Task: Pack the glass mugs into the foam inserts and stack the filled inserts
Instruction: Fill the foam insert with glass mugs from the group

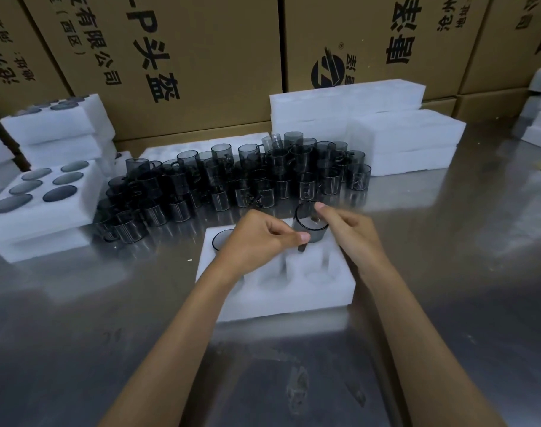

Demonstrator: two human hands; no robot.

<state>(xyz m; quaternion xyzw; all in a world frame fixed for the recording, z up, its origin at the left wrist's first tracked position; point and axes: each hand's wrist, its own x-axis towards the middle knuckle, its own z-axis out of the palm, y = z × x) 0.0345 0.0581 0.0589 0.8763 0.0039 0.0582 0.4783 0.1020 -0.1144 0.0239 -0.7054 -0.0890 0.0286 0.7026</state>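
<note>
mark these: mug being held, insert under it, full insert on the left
held mug (315, 234), head view, lower glass wall
foam insert (281, 295), head view, bare front top face
filled insert (87, 192), head view, foam top near right edge

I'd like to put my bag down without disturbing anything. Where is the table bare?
Bare steel table lies right of the foam insert being filled, and near the front edge. It's crowded behind: loose glass mugs, with filled inserts stacked left and empty foam right.
</note>
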